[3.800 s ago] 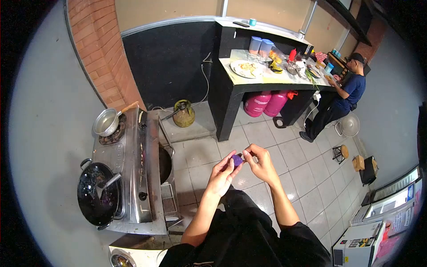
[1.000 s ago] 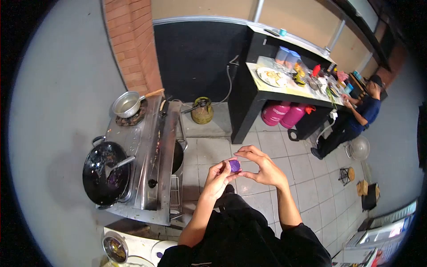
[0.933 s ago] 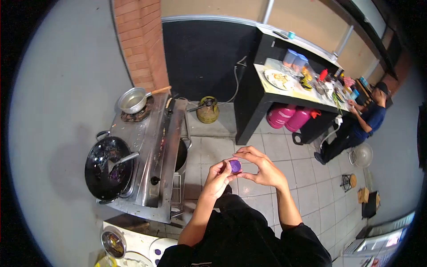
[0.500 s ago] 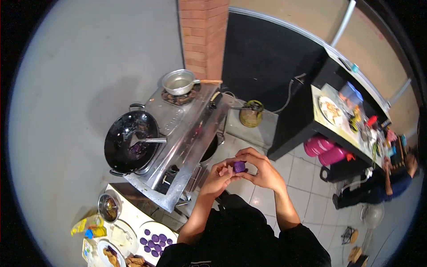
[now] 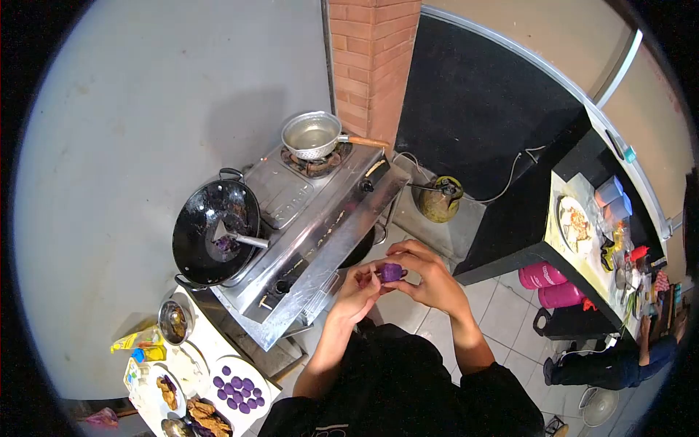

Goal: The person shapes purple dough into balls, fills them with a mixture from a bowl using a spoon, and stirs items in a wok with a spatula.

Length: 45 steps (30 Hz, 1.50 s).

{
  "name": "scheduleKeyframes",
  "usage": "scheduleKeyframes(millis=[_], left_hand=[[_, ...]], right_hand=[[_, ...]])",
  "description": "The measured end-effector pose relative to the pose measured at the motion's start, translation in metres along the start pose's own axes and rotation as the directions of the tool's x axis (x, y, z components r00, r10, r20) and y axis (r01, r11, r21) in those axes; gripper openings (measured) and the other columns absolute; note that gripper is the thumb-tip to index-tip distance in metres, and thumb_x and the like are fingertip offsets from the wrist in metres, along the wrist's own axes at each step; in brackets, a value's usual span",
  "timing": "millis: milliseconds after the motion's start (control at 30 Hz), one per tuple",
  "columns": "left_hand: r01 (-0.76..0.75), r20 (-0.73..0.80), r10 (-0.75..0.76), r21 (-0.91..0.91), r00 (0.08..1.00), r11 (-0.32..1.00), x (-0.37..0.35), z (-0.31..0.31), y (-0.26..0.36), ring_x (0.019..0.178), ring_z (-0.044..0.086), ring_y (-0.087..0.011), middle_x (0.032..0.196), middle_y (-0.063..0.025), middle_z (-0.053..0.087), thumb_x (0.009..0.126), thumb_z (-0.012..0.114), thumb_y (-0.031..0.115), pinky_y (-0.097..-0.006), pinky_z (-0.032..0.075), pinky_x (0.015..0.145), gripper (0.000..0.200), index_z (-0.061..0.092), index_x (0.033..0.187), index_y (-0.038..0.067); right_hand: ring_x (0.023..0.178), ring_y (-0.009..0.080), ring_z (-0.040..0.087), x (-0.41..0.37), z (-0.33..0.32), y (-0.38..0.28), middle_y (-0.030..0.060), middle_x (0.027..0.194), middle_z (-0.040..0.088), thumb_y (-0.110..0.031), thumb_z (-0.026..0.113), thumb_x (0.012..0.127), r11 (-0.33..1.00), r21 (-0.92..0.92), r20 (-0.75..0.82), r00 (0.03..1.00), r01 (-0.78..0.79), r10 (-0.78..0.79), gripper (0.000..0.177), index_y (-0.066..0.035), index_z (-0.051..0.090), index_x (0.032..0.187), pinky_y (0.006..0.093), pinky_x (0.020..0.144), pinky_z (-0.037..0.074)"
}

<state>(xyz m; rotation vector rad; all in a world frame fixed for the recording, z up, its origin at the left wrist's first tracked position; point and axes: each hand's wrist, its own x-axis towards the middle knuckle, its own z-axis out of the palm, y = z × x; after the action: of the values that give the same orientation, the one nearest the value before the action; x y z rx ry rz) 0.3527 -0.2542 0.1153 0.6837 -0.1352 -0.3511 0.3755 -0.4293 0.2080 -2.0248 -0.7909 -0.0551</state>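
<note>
Between my two hands, in front of my chest, is a small lump of purple dough [image 5: 392, 272]. My left hand [image 5: 355, 294] is closed against its left side with thumb and fingertips. From the right, my right hand [image 5: 431, 282] curls its fingers and thumb round the lump. Down at the left, a white plate [image 5: 256, 369] carries several purple dough rounds [image 5: 231, 390], set close together.
A steel stove [image 5: 320, 240] stands ahead, with a black wok [image 5: 195, 244] holding a spatula [image 5: 247, 239], and a saucepan [image 5: 312, 135]. A gas cylinder [image 5: 440, 202] sits beyond it. At right are a counter [image 5: 564, 188], pink cylinders [image 5: 542, 277] and another person [image 5: 611, 364].
My view has turned, so the stove, saucepan and counter sit differently in the frame. The purple lump looks rounder, and my fingers have shifted slightly round it.
</note>
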Motion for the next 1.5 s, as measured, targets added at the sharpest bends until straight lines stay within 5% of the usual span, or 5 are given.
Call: scheduleKeyframes(millis=[433,733,1000,1267,1500], left_hand=[[-0.063,-0.020,0.064,0.069,0.998,0.996,0.032,-0.001,0.003,0.103,0.066,-0.0261,0.113,-0.0166,0.065,0.094,0.063,0.015,-0.0345,0.056,0.090,0.035,0.056,0.119,-0.007],[-0.229,-0.221,0.236,0.057,0.946,0.972,-0.017,-0.030,0.032,0.105,0.066,-0.0265,0.115,-0.0163,0.065,0.092,0.065,0.028,-0.0342,0.056,0.091,0.046,0.056,0.123,-0.005],[-0.436,-0.495,0.461,0.174,0.736,0.883,-0.086,-0.051,0.048,0.098,0.066,-0.0218,0.111,-0.0105,0.066,0.093,0.066,0.020,-0.0318,0.057,0.085,0.035,0.060,0.122,0.002],[-0.275,-0.864,0.366,0.279,0.346,0.920,-0.149,-0.064,0.052,0.083,0.063,-0.0098,0.096,-0.0033,0.066,0.095,0.066,0.024,-0.0270,0.055,0.073,0.025,0.065,0.112,0.006],[-0.176,-0.867,0.459,0.430,0.193,0.886,-0.245,-0.080,0.062,0.081,0.063,-0.0119,0.090,-0.0073,0.066,0.096,0.065,0.025,-0.0284,0.058,0.073,0.028,0.065,0.106,-0.001]], right_hand=[[0.113,0.0311,0.058,0.023,-0.011,0.031,0.0129,0.119,0.060,-0.001,0.082,0.066,0.996,0.086,0.046,0.999,-0.018,0.015,0.050,-0.005,0.068,0.113,0.0375,0.089,0.052],[0.114,0.0325,0.056,0.079,0.040,0.036,0.0136,0.124,0.054,-0.002,0.078,0.071,0.944,0.278,0.305,0.916,0.175,-0.259,0.049,-0.004,0.062,0.117,0.0374,0.092,0.049],[0.113,0.0335,0.057,0.112,0.111,-0.002,0.0153,0.124,0.054,-0.006,0.080,0.071,0.880,0.405,0.425,0.802,0.246,-0.420,0.055,-0.003,0.060,0.122,0.0403,0.093,0.048],[0.102,0.0377,0.059,0.091,0.196,-0.040,0.0171,0.113,0.057,-0.003,0.076,0.074,0.901,0.237,0.466,0.771,0.364,-0.434,0.046,-0.002,0.063,0.119,0.0429,0.085,0.050],[0.079,0.0355,0.064,0.058,0.283,-0.081,0.0168,0.088,0.060,-0.003,0.073,0.078,0.898,0.339,0.572,0.696,0.280,-0.434,0.027,0.003,0.064,0.102,0.0417,0.067,0.050]])
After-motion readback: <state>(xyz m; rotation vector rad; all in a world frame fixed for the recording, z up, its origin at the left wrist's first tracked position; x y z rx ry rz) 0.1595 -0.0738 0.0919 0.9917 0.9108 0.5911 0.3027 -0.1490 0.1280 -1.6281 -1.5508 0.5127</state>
